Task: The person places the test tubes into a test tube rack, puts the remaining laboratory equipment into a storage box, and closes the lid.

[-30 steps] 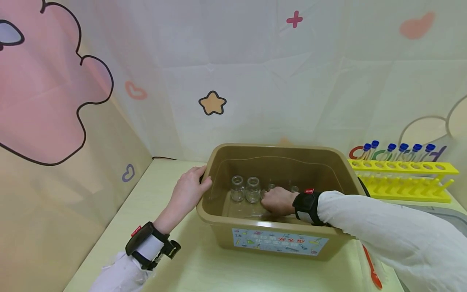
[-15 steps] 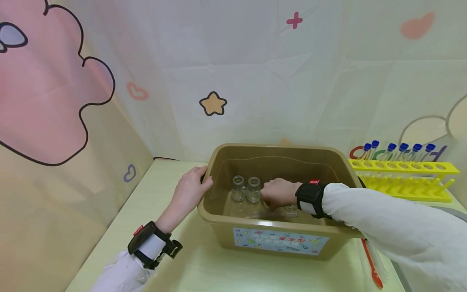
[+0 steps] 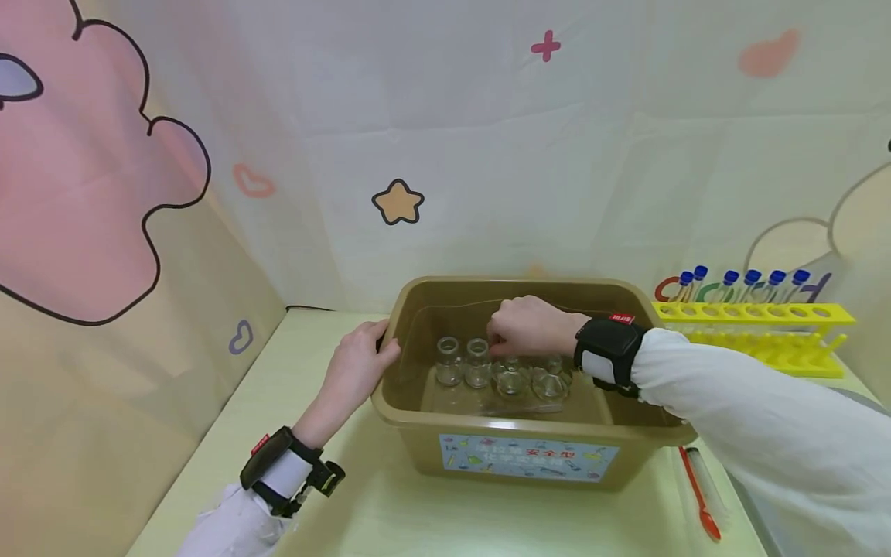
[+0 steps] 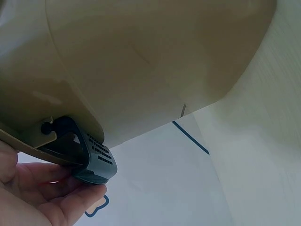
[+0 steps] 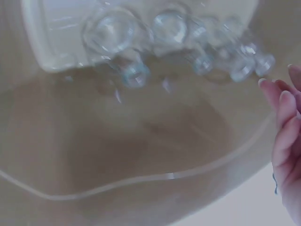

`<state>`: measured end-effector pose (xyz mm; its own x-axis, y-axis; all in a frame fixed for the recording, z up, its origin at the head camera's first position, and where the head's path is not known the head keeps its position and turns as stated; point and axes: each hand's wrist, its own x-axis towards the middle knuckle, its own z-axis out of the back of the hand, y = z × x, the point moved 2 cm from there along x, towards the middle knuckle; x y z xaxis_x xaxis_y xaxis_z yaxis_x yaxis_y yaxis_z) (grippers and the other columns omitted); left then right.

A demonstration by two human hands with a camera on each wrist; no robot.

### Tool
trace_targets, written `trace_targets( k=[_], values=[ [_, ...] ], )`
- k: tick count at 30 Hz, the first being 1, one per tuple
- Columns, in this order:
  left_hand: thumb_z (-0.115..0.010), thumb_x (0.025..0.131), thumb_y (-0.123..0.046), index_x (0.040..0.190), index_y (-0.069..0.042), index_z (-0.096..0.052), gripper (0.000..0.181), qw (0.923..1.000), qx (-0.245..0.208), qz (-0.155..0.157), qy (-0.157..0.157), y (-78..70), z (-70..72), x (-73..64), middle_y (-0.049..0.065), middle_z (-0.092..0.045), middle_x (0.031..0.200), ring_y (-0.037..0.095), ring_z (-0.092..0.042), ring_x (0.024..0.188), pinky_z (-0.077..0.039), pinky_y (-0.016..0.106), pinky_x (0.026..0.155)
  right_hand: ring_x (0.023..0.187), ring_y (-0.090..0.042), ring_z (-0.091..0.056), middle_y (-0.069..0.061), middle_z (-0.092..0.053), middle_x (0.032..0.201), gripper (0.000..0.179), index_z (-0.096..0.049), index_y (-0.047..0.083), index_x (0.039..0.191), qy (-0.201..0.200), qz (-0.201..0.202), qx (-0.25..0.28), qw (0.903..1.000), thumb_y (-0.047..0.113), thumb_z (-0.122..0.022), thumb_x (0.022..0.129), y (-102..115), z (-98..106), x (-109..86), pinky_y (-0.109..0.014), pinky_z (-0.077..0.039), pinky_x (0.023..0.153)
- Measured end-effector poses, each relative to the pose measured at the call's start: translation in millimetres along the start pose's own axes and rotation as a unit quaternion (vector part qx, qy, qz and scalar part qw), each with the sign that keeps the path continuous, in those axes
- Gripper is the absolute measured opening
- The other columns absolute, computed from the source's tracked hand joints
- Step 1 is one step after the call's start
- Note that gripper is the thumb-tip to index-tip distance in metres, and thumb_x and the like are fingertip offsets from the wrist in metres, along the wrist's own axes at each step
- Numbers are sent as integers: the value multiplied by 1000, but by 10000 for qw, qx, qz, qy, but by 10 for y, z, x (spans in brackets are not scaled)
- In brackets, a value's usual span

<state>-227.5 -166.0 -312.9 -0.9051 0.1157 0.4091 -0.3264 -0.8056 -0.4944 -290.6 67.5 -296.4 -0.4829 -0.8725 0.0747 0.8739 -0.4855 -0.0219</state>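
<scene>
A brown plastic bin point(image 3: 431, 452) with a printed label stands on the table. My left hand point(image 3: 355, 360) grips its left side; in the left wrist view the fingers curl at the dark handle point(image 4: 101, 162) under the rim. Inside the bin, two clear glass bottles point(image 3: 448, 362) stand upright side by side. To their right are two round-bodied glass flasks point(image 3: 551, 383) with narrow necks. My right hand point(image 3: 529, 326) hovers over the back of the glassware. In the right wrist view its fingers point(image 5: 286, 110) are loosely bent with nothing held, just beside the blurred bottle mouths.
A yellow rack point(image 3: 752, 313) with several blue-capped test tubes stands right of the bin. In front of it lie a red spoon point(image 3: 701, 499) and a clear tube point(image 3: 706, 476). A grey surface point(image 3: 786, 495) shows at the right edge, partly under the right sleeve.
My right hand has risen from among the glassware and moved toward the back of the bin, uncovering the two flasks. The left hand keeps its grip on the bin.
</scene>
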Motion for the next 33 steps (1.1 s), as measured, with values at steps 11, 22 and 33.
trace_targets(
  k=[11, 22, 33],
  values=[
    [-52, 84, -15, 115, 3, -59, 37, 9998, -28, 171, 115, -2, -7, -6, 17, -58, 105, 31, -55, 95, -43, 43, 75, 46, -6, -43, 8, -53, 57, 19, -64, 14, 66, -609, -694, 154, 9956, 22, -66, 83, -148, 613, -182, -27, -34, 47],
    [-52, 84, -15, 110, 1, -62, 32, 9999, -1, 128, 105, 6, -15, -1, 17, -59, 101, 30, -56, 90, -44, 43, 72, 41, -8, -44, 5, -55, 59, 17, -66, 10, 70, -1364, -1263, 309, 9821, 19, -64, 85, -276, 990, -592, -29, -40, 47],
    [-52, 84, -14, 111, 3, -61, 33, 9999, -57, 103, 55, 8, -24, -1, 18, -59, 101, 31, -56, 91, -44, 43, 74, 42, -16, -49, -2, -58, 65, 25, -66, 4, 80, -1878, -2793, 721, 9389, 25, -57, 90, -524, 1081, -1241, -30, -39, 45]
  ],
)
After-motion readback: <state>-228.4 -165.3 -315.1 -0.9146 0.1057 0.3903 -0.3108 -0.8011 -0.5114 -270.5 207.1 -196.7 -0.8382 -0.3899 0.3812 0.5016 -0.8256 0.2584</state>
